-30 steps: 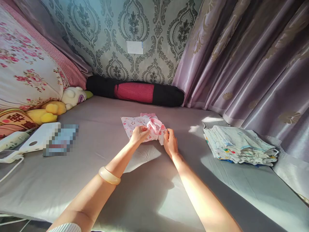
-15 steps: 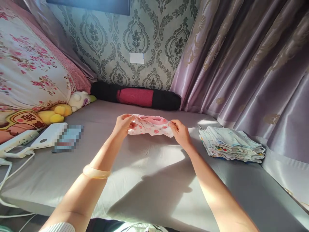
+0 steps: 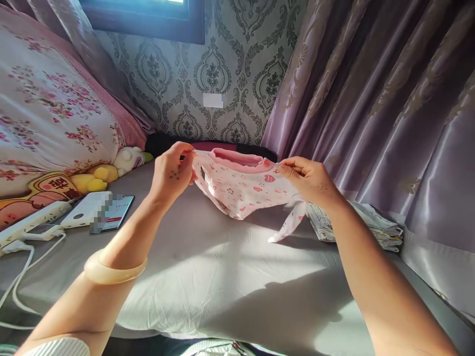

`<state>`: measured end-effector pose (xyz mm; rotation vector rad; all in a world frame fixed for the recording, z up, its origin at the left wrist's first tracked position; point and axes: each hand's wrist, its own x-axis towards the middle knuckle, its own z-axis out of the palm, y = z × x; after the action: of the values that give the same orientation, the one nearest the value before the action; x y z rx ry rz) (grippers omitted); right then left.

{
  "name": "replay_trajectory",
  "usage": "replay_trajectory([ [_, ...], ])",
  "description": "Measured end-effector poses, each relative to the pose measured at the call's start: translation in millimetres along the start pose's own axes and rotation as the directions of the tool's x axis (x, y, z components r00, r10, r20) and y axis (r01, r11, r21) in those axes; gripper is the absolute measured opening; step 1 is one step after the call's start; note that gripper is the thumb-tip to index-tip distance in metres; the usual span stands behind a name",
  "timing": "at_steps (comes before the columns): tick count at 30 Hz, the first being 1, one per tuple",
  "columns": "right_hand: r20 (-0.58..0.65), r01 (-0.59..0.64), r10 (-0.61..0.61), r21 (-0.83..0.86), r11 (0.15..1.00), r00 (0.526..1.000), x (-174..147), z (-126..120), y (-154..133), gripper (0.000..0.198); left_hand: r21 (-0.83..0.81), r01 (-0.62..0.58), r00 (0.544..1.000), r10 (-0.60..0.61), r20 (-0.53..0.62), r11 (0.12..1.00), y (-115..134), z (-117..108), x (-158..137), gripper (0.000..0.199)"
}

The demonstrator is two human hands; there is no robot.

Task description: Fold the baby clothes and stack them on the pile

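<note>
Stretched between my hands, above the grey bed surface, is a small white shirt (image 3: 245, 190) with red heart prints and a pink collar. My left hand (image 3: 173, 168) pinches its left shoulder, fingers closed on the cloth. On the other side my right hand (image 3: 309, 177) grips the right shoulder between thumb and fingers. The collar faces up, and the body of the shirt hangs down in folds. One narrow sleeve dangles below my right hand, its cuff close to the bed. A pale bangle (image 3: 115, 269) circles my left wrist area.
A stack of folded cloths (image 3: 371, 225) lies at the right, partly behind my right arm. At the left are a phone (image 3: 120, 212), a white box-shaped device (image 3: 89, 210), a power strip (image 3: 35, 222) with cables, and plush toys (image 3: 94, 178). A dark bolster (image 3: 163, 143) lines the wall.
Both hands have risen and moved apart, drawing the bunched shirt open so its body and a sleeve hang down. The view has tilted slightly upward.
</note>
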<state>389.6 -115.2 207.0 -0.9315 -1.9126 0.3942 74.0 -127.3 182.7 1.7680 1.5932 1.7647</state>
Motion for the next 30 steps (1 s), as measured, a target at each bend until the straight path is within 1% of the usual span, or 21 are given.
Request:
replay_trajectory([
  [3,0.011,0.018,-0.018,-0.002,1.000,1.000,3.9,-20.3,-22.9,0.032,0.143,-0.151,0.987,0.157,-0.026,0.978,20.9,-20.8,1.3,0.024],
  [5,0.002,0.010,-0.010,0.005,1.000,1.000,5.9,-33.1,-35.0,0.034,0.171,-0.228,0.970,0.238,-0.040,0.958,32.5,-33.2,5.4,0.028],
  [7,-0.004,-0.018,0.018,-0.002,1.000,1.000,8.8,-42.0,-40.9,0.040,0.137,-0.274,0.959,0.281,-0.033,0.952,39.4,-41.9,12.3,0.033],
  [10,0.040,-0.070,0.070,0.014,0.997,0.997,15.4,-42.2,-34.3,0.045,0.066,-0.276,0.960,0.273,0.053,0.959,36.3,-43.3,25.1,0.035],
  [12,0.104,-0.102,0.094,0.078,0.992,0.990,19.5,-33.6,-20.9,0.043,0.073,-0.249,0.963,0.239,0.122,0.966,23.6,-35.9,32.2,0.031],
  [14,0.177,-0.129,0.106,0.126,0.984,0.979,21.6,-21.8,-4.0,0.041,0.101,-0.238,0.956,0.215,0.198,0.966,4.7,-24.7,36.3,0.028],
  [17,0.257,-0.190,0.162,0.087,0.978,0.953,20.3,-6.1,21.1,0.043,0.179,-0.229,0.929,0.160,0.334,0.957,-25.2,-8.6,36.8,0.027],
  [20,0.308,-0.250,0.242,-0.014,0.968,0.920,16.1,4.0,43.3,0.044,0.266,-0.257,0.874,0.107,0.473,0.929,-48.7,3.0,34.3,0.033],
  [24,0.304,-0.266,0.291,-0.124,0.956,0.907,9.2,17.1,70.7,0.042,0.284,-0.316,0.784,0.081,0.615,0.905,-74.0,16.9,32.7,0.040],
  [28,0.300,-0.282,0.324,-0.176,0.943,0.897,1.6,32.2,92.2,0.033,0.261,-0.301,0.707,0.031,0.706,0.917,-94.7,27.5,33.7,0.041],
  [29,0.288,-0.281,0.331,-0.203,0.938,0.898,0.4,34.8,95.5,0.030,0.264,-0.302,0.698,0.024,0.716,0.916,-97.7,28.8,34.5,0.041],
  [30,0.269,-0.275,0.336,-0.238,0.931,0.903,-0.2,36.6,97.8,0.028,0.271,-0.306,0.699,0.022,0.715,0.913,-99.1,29.6,35.6,0.040],
])
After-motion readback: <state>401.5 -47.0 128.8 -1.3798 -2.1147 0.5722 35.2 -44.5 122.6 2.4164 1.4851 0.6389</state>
